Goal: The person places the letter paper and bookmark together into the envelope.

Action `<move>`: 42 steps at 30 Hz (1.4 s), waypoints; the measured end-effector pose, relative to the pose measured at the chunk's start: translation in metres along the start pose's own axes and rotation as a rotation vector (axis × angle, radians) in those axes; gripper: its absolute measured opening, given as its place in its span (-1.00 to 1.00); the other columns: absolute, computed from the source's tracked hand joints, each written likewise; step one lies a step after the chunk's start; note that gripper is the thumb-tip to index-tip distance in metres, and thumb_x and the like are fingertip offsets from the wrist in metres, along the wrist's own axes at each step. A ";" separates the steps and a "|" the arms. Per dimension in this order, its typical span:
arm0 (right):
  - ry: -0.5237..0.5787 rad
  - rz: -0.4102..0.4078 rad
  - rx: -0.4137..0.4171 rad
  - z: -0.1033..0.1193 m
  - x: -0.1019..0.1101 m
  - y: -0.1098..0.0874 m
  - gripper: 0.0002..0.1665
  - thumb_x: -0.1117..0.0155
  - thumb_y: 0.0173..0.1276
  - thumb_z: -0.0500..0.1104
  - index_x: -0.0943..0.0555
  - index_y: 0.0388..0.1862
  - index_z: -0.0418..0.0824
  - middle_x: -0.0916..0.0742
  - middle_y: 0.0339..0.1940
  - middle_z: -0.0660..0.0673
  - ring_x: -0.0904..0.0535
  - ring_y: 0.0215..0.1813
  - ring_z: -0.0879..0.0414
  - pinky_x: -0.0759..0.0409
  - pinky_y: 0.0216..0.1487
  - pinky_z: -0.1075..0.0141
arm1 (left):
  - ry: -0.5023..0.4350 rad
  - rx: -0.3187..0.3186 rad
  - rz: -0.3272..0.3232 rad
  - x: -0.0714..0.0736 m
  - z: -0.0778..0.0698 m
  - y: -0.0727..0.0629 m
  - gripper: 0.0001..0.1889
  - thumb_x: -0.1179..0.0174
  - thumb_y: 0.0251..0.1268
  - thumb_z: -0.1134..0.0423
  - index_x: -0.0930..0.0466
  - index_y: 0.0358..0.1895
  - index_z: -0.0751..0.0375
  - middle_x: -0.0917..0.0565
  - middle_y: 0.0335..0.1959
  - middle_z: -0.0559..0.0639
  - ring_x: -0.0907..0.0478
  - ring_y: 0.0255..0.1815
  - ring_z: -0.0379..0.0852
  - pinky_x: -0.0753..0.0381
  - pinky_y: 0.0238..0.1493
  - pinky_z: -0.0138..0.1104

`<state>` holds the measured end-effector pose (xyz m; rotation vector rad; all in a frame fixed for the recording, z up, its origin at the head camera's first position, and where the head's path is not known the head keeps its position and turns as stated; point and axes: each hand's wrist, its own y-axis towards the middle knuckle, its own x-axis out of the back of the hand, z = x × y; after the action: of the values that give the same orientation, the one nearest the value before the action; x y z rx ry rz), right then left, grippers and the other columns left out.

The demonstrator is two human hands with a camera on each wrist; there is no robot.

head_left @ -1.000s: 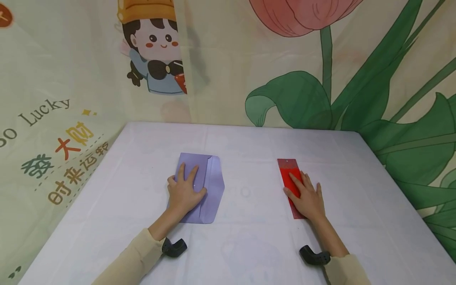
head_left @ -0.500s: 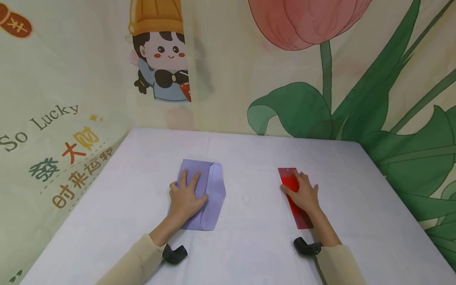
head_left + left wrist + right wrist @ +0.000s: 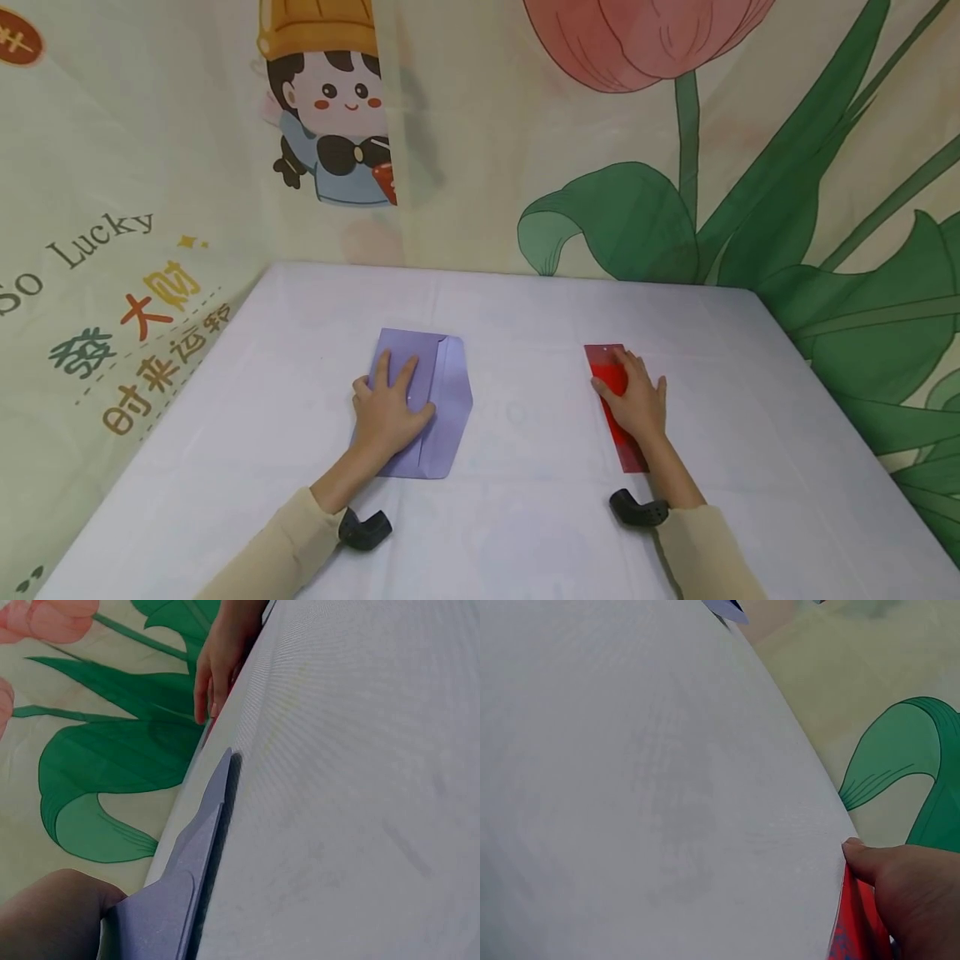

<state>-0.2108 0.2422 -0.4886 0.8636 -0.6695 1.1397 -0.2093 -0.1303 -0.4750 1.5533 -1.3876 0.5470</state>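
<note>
A purple paper envelope (image 3: 453,400) lies on the white-covered table at the left, its pointed flap unfolded to the right. My left hand (image 3: 390,417) rests across it with spread fingers, the thumb by the flap seam. In the left wrist view, the envelope (image 3: 161,919) appears edge-on beside the thumb. To the right is a narrow, flat red packet (image 3: 615,379) with a small hole in its top strip. My right hand (image 3: 639,404) grips it, thumb at the left edge, fingers over the upper right. The right wrist view shows the thumb at the edge of the red packet (image 3: 842,926).
White cloth (image 3: 525,517) covers the table, with bare cloth between the two hands. A printed curtain (image 3: 465,167) with flowers and a cartoon figure hangs behind the far edge. Black curved devices (image 3: 365,530) sit at both wrists.
My right hand has shifted slightly left on the red packet, its thumb now at the left edge and its fingers nearer the top. My left hand stays on the envelope.
</note>
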 end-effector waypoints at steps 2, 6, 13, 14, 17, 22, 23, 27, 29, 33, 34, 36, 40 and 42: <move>-0.004 0.000 0.003 0.000 0.001 0.000 -0.16 -0.28 0.17 0.01 -0.22 0.39 -0.17 -0.30 0.34 -0.39 -0.12 0.35 -0.31 0.27 0.24 -0.28 | -0.001 0.007 0.010 0.000 0.000 0.000 -0.25 -0.22 -0.13 0.01 -0.37 0.28 0.13 -0.05 0.37 0.36 -0.08 -0.01 0.45 -0.10 -0.07 0.14; -0.009 0.001 0.008 0.002 0.002 -0.001 -0.20 -0.28 0.18 0.01 -0.27 0.38 -0.13 -0.28 0.34 -0.40 -0.13 0.34 -0.31 0.27 0.25 -0.28 | -0.003 0.010 0.017 0.001 0.000 0.000 -0.24 -0.22 -0.13 0.01 -0.36 0.29 0.13 -0.04 0.38 0.36 -0.08 0.01 0.45 -0.08 -0.03 0.14; -0.022 0.014 0.005 0.004 0.002 -0.001 -0.29 -0.24 0.22 0.01 -0.33 0.35 -0.06 -0.25 0.36 -0.39 -0.15 0.33 -0.30 0.28 0.25 -0.27 | 0.004 0.021 0.030 0.001 0.000 0.001 -0.24 -0.22 -0.12 -0.01 -0.34 0.30 0.11 -0.04 0.39 0.34 -0.07 0.02 0.45 -0.07 -0.01 0.15; -0.025 0.015 0.004 0.004 0.002 -0.001 -0.30 -0.24 0.23 0.01 -0.33 0.35 -0.06 -0.25 0.36 -0.39 -0.15 0.33 -0.30 0.29 0.25 -0.27 | 0.004 0.022 0.030 0.001 0.000 0.001 -0.24 -0.22 -0.12 -0.01 -0.34 0.30 0.11 -0.04 0.39 0.34 -0.07 0.02 0.45 -0.07 -0.01 0.15; -0.031 0.009 0.005 0.005 0.003 -0.001 -0.32 -0.24 0.22 0.00 -0.35 0.34 -0.05 -0.25 0.35 -0.39 -0.17 0.32 -0.30 0.27 0.25 -0.27 | 0.006 0.021 0.030 0.001 0.000 0.002 -0.23 -0.22 -0.12 0.00 -0.34 0.30 0.11 -0.04 0.39 0.34 -0.07 0.01 0.46 -0.07 -0.02 0.14; 0.012 -0.049 0.016 0.007 0.003 -0.002 -0.36 -0.30 0.19 -0.06 -0.43 0.28 -0.07 -0.28 0.35 -0.37 -0.21 0.28 -0.29 0.06 0.24 -0.25 | 0.008 0.011 0.013 0.002 0.000 0.002 -0.23 -0.24 -0.15 0.00 -0.36 0.29 0.13 -0.06 0.37 0.37 -0.09 0.00 0.46 -0.08 -0.02 0.15; 0.020 -0.062 0.021 0.008 0.002 -0.002 -0.36 -0.31 0.18 -0.07 -0.44 0.27 -0.08 -0.28 0.35 -0.37 -0.23 0.26 -0.30 0.00 0.22 -0.25 | 0.008 0.010 0.010 0.002 -0.001 0.002 -0.23 -0.24 -0.15 0.01 -0.36 0.29 0.14 -0.06 0.37 0.37 -0.09 0.00 0.46 -0.07 -0.02 0.15; 0.017 -0.106 0.036 0.010 0.001 -0.003 -0.35 -0.37 0.12 -0.04 -0.49 0.22 -0.10 -0.30 0.35 -0.33 -0.30 0.13 -0.26 -0.32 0.01 -0.13 | 0.002 0.010 0.007 0.002 -0.001 0.001 -0.23 -0.24 -0.16 0.01 -0.37 0.28 0.15 -0.06 0.37 0.37 -0.09 0.00 0.46 -0.07 -0.01 0.15; 0.006 -0.123 0.037 0.014 0.002 -0.002 -0.34 -0.40 0.08 -0.02 -0.50 0.21 -0.11 -0.33 0.31 -0.33 -0.29 0.11 -0.23 -0.42 -0.10 -0.07 | 0.000 0.016 0.012 0.002 0.000 0.000 -0.23 -0.23 -0.16 0.01 -0.36 0.28 0.14 -0.06 0.37 0.36 -0.09 0.01 0.45 -0.07 0.00 0.15; 0.052 -0.069 0.021 0.026 0.011 -0.002 -0.41 -0.40 0.09 -0.08 -0.55 0.14 -0.15 -0.44 0.15 -0.35 -0.28 0.12 -0.21 -0.51 -0.20 -0.03 | 0.001 0.026 0.024 0.002 0.001 0.001 -0.23 -0.21 -0.14 0.00 -0.35 0.30 0.11 -0.05 0.38 0.34 -0.09 0.01 0.45 -0.06 0.02 0.15; 0.076 -0.029 0.009 0.030 0.014 -0.002 -0.45 -0.39 0.11 -0.11 -0.56 0.13 -0.14 -0.46 0.12 -0.36 -0.29 0.12 -0.22 -0.51 -0.17 -0.04 | 0.001 0.027 0.026 0.001 0.001 0.001 -0.23 -0.21 -0.14 0.00 -0.35 0.30 0.11 -0.05 0.38 0.33 -0.09 0.02 0.45 -0.06 0.03 0.15; 0.142 0.069 -0.025 0.038 0.022 -0.002 -0.52 -0.34 0.16 -0.16 -0.59 0.10 -0.13 -0.49 0.13 -0.36 -0.33 0.11 -0.21 -0.53 -0.15 -0.01 | -0.001 0.030 0.028 0.001 0.001 0.001 -0.23 -0.20 -0.14 0.00 -0.35 0.30 0.10 -0.05 0.38 0.33 -0.09 0.02 0.45 -0.04 0.04 0.15; 0.258 0.254 -0.084 0.058 0.040 0.000 -0.58 -0.30 0.20 -0.20 -0.61 0.08 -0.03 -0.48 0.18 -0.31 -0.35 0.10 -0.17 -0.56 -0.20 0.13 | 0.001 0.036 0.032 0.001 0.002 0.001 -0.23 -0.21 -0.14 0.00 -0.34 0.31 0.09 -0.05 0.38 0.33 -0.08 0.02 0.43 -0.04 0.05 0.14; 0.329 0.313 -0.078 0.068 0.047 0.003 -0.57 -0.30 0.19 -0.21 -0.61 0.08 -0.03 -0.50 0.15 -0.28 -0.38 0.04 -0.15 -0.55 -0.23 0.19 | 0.005 0.034 0.032 0.000 0.003 0.001 -0.23 -0.21 -0.14 0.00 -0.34 0.31 0.09 -0.05 0.38 0.33 -0.08 0.02 0.42 -0.04 0.05 0.14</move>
<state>-0.2013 0.2072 -0.4139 0.4973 -0.5823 1.4869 -0.2111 -0.1328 -0.4755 1.5576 -1.4080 0.5963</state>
